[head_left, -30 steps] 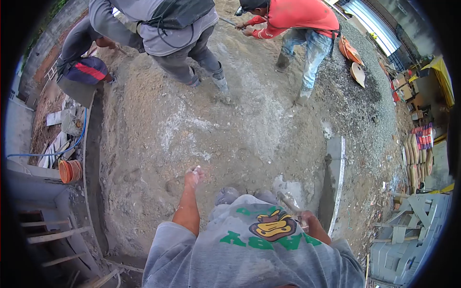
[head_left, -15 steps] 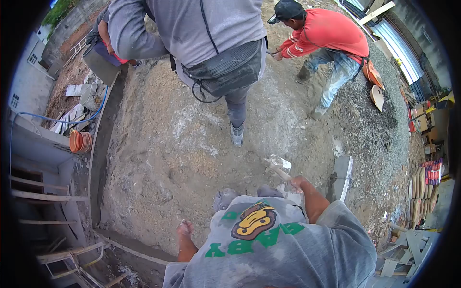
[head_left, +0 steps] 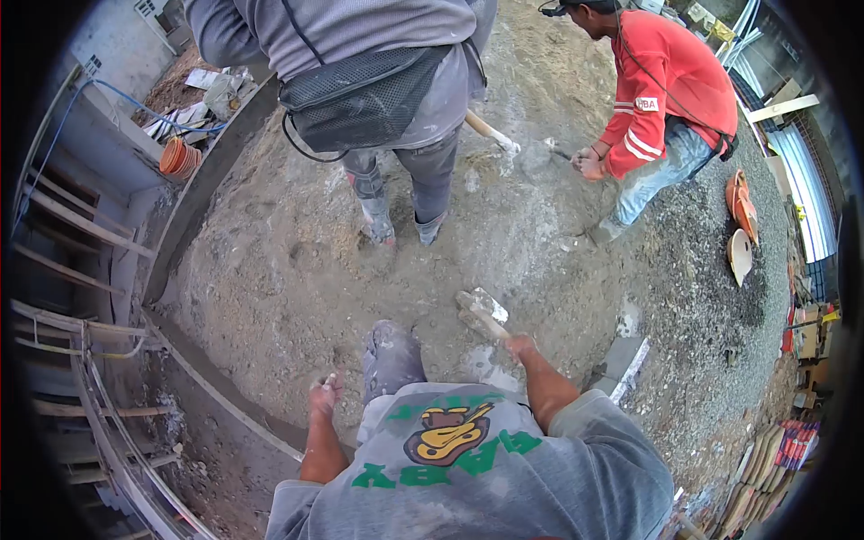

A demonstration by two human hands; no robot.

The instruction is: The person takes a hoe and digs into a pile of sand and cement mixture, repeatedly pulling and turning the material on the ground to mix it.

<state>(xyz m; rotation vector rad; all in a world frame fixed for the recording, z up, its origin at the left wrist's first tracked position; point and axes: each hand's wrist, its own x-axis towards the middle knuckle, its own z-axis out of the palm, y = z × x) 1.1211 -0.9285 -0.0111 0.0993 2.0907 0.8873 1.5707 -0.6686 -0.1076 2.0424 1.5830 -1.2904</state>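
Firmly, the fingers of the right hand point(head_left: 519, 346) were wrapped around the near end of a trowel-like tool point(head_left: 480, 315), which slanted toward twelve o'clock from the wearer, above the sandy ground point(head_left: 270, 297). I judged it light enough for one hand and stiff throughout, hardly fragile; its crusted handle would probably feel gritty, perhaps slick if damp. The handle was the place to hold, clear of the pale flat blade point(head_left: 490, 306). At ten o'clock the left hand point(head_left: 326, 394) had its whitened fingers loosely bent; whether they pinched anything, I couldn't tell. Farther out, a grey block point(head_left: 619, 360) lay at two o'clock. Beyond, a co-worker in grey point(head_left: 387, 54) stood near twelve, another in red point(head_left: 684, 81) stooped at one, and orange buckets point(head_left: 180, 159) sat between ten and eleven.
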